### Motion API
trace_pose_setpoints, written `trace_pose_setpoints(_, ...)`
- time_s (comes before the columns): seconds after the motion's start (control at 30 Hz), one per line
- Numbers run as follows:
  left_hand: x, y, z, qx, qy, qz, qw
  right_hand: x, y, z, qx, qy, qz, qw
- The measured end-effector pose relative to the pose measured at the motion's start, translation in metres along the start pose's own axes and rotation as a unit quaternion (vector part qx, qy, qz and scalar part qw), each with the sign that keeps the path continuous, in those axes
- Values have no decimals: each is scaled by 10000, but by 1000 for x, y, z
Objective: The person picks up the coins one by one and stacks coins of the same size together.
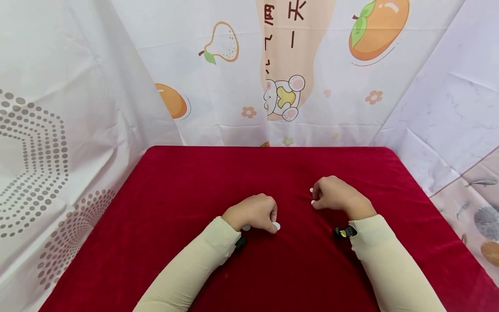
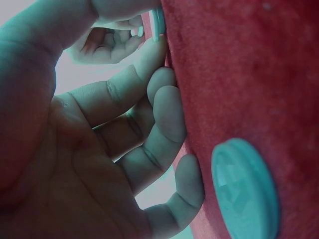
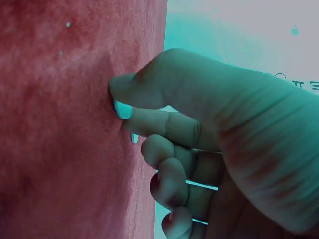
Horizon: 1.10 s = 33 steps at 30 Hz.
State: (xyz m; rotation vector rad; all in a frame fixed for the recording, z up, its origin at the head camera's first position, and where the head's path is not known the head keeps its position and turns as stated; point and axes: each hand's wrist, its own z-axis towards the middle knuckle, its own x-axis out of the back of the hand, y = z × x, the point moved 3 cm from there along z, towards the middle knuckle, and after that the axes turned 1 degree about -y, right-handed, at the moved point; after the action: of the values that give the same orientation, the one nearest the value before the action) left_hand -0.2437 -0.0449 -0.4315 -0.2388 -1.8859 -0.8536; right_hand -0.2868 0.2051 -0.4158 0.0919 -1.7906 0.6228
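Note:
My left hand (image 1: pixel 255 211) is low over the red cloth, its thumb and index finger pinching a small white disc (image 1: pixel 276 225) by the edge. In the left wrist view this disc (image 2: pixel 158 24) stands on edge at the cloth. A second disc (image 2: pixel 245 191), thick-rimmed with a faint raised mark on its face, lies beside the little finger; the head view shows part of it (image 1: pixel 246 227) below the wrist. Farther right, my right hand (image 1: pixel 337 193) pinches another white disc (image 3: pixel 122 109) between thumb and index finger. One more disc (image 3: pixel 134 138) lies just beyond that fingertip, partly hidden.
Red cloth (image 1: pixel 218 173) covers the table, with slight wrinkles at the right. White printed curtains (image 1: pixel 218 95) stand behind the table and at both sides. Dark wrist cameras (image 1: pixel 343 232) sit beneath both cuffs, close to the cloth.

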Motion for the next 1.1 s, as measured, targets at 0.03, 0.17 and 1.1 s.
trace_pose_setpoints(0.03, 0, 0, 0, -6, 4, 11, 10000, 0, 0, 0, -15, -13, 24, 10000)
trace_pose_setpoints(0.17, 2, 1, -1, -10, 20, 34, 10000, 1, -1, -1, -55, -73, 110, 9999)
trace_pose_setpoints(1.1, 0, -1, 0, 18, -1, -11, 10000, 1, -11, -1, 155, 186, -369, 9990)
